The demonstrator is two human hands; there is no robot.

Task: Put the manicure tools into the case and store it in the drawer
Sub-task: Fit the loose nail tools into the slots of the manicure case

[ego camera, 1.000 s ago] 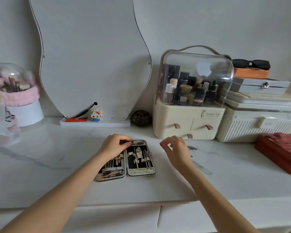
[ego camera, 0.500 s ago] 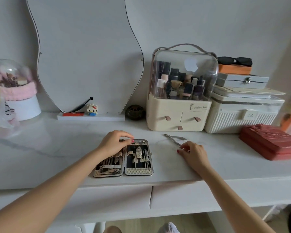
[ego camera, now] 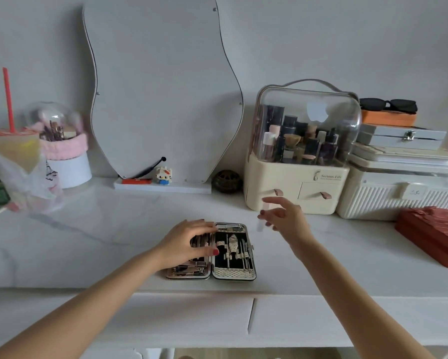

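Inspected the white tabletop (ego camera: 114, 242) first: found it carrying the task's things at its front edge, near the middle. Noted two drawer fronts (ego camera: 191, 317) under that edge, both closed; could not tell which was meant for storage. Found the case (ego camera: 233, 274) lying fully open and flat on the tabletop, both halves facing up, not yet closed and not yet stored. Recorded the left hand (ego camera: 189, 242) resting palm-down on the left half of the case, fingers spread and fairly straight over the contents, pressing rather than grasping. Recorded the right hand (ego camera: 287, 216) raised above the tabletop, just right of the case and apart from it, fingers loosely curled and seemingly pinching a pale strip (ego camera: 260, 225); blurred by motion, so took it for a nail file on judgement only. Counted a good row of metal tools (ego camera: 232, 244) already seated under the straps of the right half, with more lying in the left half, partly hidden under the left hand. Saw no other loose tool on the tabletop beside the case. Judged the packing nearly complete: pale strip to be seated, then case to be folded shut, drawer opened, case placed inside, drawer closed.
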